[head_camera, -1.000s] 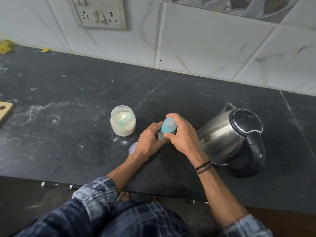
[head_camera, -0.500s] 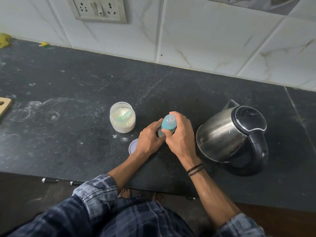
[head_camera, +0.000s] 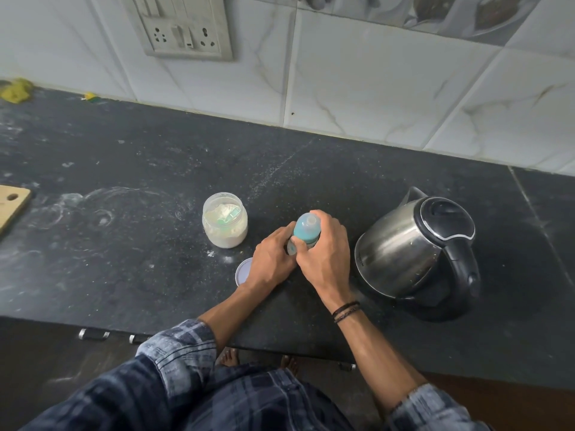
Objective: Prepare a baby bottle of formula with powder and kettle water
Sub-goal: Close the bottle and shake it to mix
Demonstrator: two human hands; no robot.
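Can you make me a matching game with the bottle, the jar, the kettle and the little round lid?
Things:
1. bottle
2. jar
3. kettle
4. round lid

Clues:
A. lying flat, partly hidden by the left hand
B. shiny metal, farthest right
C. gripped by both hands, the right hand on top
D. open, no lid on it

Pairs: 1-C, 2-D, 3-B, 4-A

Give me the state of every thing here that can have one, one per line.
baby bottle, teal nipple top on, held by both hands
left hand, holds the bottle's lower part
right hand, holds the bottle's top
powder jar, open, part full, scoop inside
jar lid, off, flat on the counter
kettle, lid closed, upright
wall socket, nothing plugged in
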